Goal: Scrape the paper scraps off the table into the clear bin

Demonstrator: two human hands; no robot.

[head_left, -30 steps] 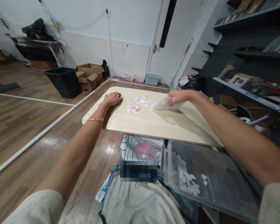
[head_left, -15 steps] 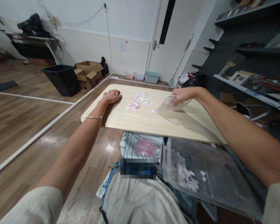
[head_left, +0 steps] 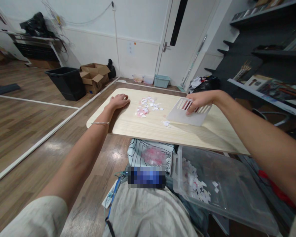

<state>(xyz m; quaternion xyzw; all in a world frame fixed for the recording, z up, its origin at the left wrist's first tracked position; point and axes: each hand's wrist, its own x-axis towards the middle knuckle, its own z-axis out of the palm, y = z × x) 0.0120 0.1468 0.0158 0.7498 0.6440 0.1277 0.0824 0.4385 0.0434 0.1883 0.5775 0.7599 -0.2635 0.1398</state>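
Note:
My left hand [head_left: 118, 100] lies flat, palm down, on the far left part of a light wooden table [head_left: 148, 126], fingers stretched out. Just right of it sits a heap of small pink and white paper scraps [head_left: 147, 106]. My right hand [head_left: 199, 100] grips the slotted end of a flat white plastic scraper [head_left: 187, 115], whose blade rests on the table. A few stray scraps [head_left: 166, 123] lie by the scraper's near left corner.
A clear plastic bin [head_left: 219, 186] with paper scraps inside sits below the table's near edge. A bag of pink scraps [head_left: 154, 156] rests on patterned cloth. A black bin [head_left: 65, 82], cardboard boxes [head_left: 93, 77] and shelves [head_left: 266, 75] stand around.
My right hand has pulled the scraper toward me and to the right, laying it flatter, and a few scraps came along. My left hand has stayed put.

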